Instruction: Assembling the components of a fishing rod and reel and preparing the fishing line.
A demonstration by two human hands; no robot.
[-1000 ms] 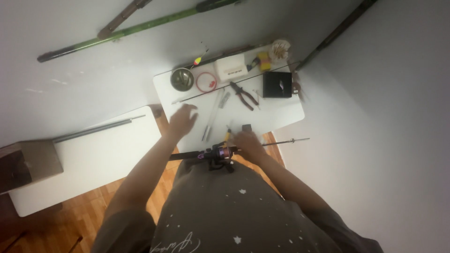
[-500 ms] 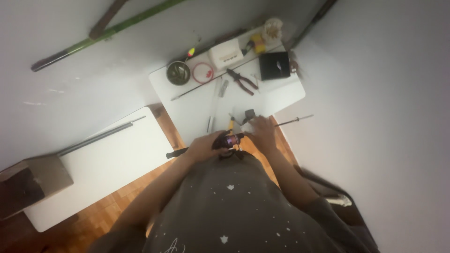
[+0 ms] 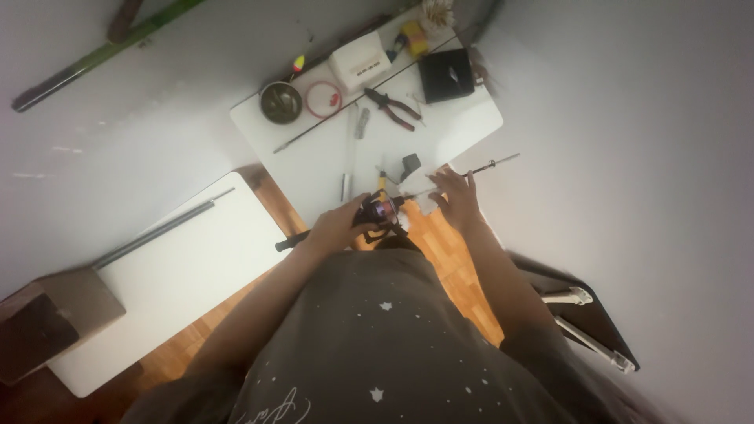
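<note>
My left hand (image 3: 334,228) is closed around the fishing rod (image 3: 408,192) at the grip, right beside the spinning reel (image 3: 378,210); the butt end sticks out left past my wrist. My right hand (image 3: 454,196) is part open, fingers spread and resting on the thin rod blank, more steadying than gripping. The rod sits across the near edge of the white desk (image 3: 463,129), tip end hanging out past the right corner over nothing. Risks as I see them: the blank is thin and only loosely pinned, so any twist from the reel side could roll it out from under my fingers and swing the overhanging tip. The reel hangs off the desk edge above the wood floor (image 3: 452,251), so a slip of the left hand drops it. The pliers (image 3: 393,106) and small black part (image 3: 410,163) lie near enough to get swept by the rod.
</note>
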